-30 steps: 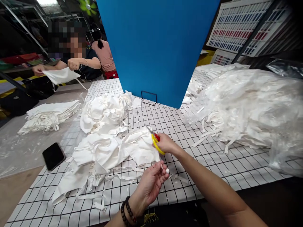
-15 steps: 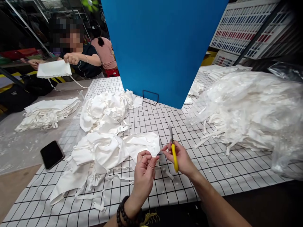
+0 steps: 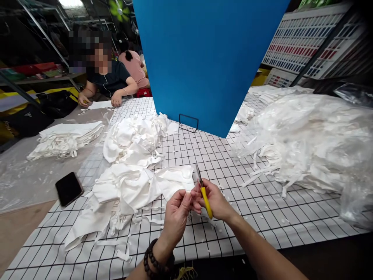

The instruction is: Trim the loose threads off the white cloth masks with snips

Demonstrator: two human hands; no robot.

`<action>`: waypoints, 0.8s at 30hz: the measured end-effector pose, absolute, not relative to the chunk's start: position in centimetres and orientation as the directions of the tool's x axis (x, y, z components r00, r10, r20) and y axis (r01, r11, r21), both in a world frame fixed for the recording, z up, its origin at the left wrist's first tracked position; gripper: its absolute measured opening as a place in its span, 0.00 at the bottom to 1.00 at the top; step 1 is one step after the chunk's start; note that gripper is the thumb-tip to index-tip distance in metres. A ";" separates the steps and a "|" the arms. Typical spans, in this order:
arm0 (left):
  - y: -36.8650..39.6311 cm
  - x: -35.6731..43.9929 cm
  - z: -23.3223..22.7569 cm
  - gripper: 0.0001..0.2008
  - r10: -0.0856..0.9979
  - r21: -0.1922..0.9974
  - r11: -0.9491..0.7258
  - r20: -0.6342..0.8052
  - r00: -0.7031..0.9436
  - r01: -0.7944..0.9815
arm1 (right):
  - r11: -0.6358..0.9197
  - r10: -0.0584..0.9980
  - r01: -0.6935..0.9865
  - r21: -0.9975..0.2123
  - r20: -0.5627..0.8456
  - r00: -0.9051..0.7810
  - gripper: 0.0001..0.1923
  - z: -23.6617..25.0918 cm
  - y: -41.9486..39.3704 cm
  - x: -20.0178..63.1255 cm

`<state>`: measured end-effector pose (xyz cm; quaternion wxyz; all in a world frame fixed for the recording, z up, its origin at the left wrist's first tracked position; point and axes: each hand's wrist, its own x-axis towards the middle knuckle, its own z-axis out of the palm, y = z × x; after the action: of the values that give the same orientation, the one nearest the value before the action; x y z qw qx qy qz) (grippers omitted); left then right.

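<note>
My right hand (image 3: 217, 200) grips yellow-handled thread snips (image 3: 203, 191), the metal tip pointing up and away from me. My left hand (image 3: 177, 212) pinches the near corner of a white fabric piece (image 3: 175, 181) right beside the snips; the fingers of both hands touch. That piece belongs to a rumpled heap of white fabric pieces (image 3: 122, 190) spread to the left on the black-and-white grid mat (image 3: 247, 210). A dark bead bracelet sits on my left wrist.
A black phone (image 3: 68, 188) lies left of the heap. A second white heap (image 3: 135, 138) and a folded stack (image 3: 65, 138) lie farther back. A large bagged pile of white pieces (image 3: 314, 140) fills the right. A blue board (image 3: 210, 58) stands ahead. A person sits at the far left.
My right hand came back from the heap with the snips and met my left hand at the fabric corner. The person at the far left lowered a white piece onto the table.
</note>
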<state>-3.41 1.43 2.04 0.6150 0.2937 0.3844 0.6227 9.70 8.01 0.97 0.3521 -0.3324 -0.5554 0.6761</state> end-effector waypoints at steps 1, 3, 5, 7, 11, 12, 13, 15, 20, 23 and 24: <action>1.5 -3.5 1.9 0.09 0.992 0.857 0.035 -0.092 -0.086 -0.514 | -0.102 0.852 -0.042 -0.994 -0.066 -0.520 0.16 1.4 8.0 10.3; 1.5 -3.8 1.7 0.09 0.993 0.908 0.012 -0.060 -0.102 -0.420 | 0.027 0.888 0.149 -0.988 -0.045 -0.458 0.15 2.5 8.0 12.0; 1.3 -4.1 1.7 0.09 0.995 0.952 0.005 -0.034 -0.090 -0.307 | 0.156 0.892 0.358 -0.920 -0.024 -0.451 0.16 3.8 8.0 13.7; 1.2 -4.3 1.8 0.10 0.998 0.977 0.006 -0.020 -0.060 -0.214 | 0.257 0.863 0.504 -0.824 -0.039 -0.504 0.17 4.9 7.8 15.1; 1.2 -4.4 2.0 0.10 1.000 0.990 -0.002 0.002 0.005 -0.139 | 0.352 0.836 0.631 -0.691 -0.071 -0.544 0.17 6.0 7.0 15.8; 1.3 -4.4 2.0 0.10 1.000 0.992 -0.011 0.014 0.020 -0.129 | 0.360 0.836 0.646 -0.673 -0.074 -0.544 0.17 6.1 6.8 15.8; 1.4 -4.4 2.1 0.10 0.999 0.993 -0.024 0.028 0.034 -0.115 | 0.367 0.837 0.656 -0.659 -0.075 -0.542 0.17 6.2 6.7 15.6; 1.5 -4.4 2.3 0.10 0.997 0.996 -0.051 0.055 0.056 -0.077 | 0.375 0.838 0.669 -0.642 -0.074 -0.541 0.17 6.2 6.5 15.4; 1.5 -4.4 2.6 0.09 0.993 0.997 -0.079 0.081 0.082 -0.024 | 0.381 0.834 0.676 -0.631 -0.081 -0.545 0.17 6.5 6.5 15.2; 1.4 -4.4 2.6 0.09 0.993 0.997 -0.076 0.078 0.093 -0.022 | 0.383 0.834 0.683 -0.623 -0.085 -0.545 0.17 6.5 6.6 15.2; 1.4 -4.5 2.6 0.09 0.992 0.997 -0.076 0.078 0.098 -0.021 | 0.382 0.835 0.686 -0.620 -0.088 -0.544 0.17 6.4 6.6 15.2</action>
<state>-4.47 1.40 2.65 0.5087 0.5389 0.4507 0.4977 15.21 6.59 6.39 0.1201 -0.4622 -0.8224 0.3091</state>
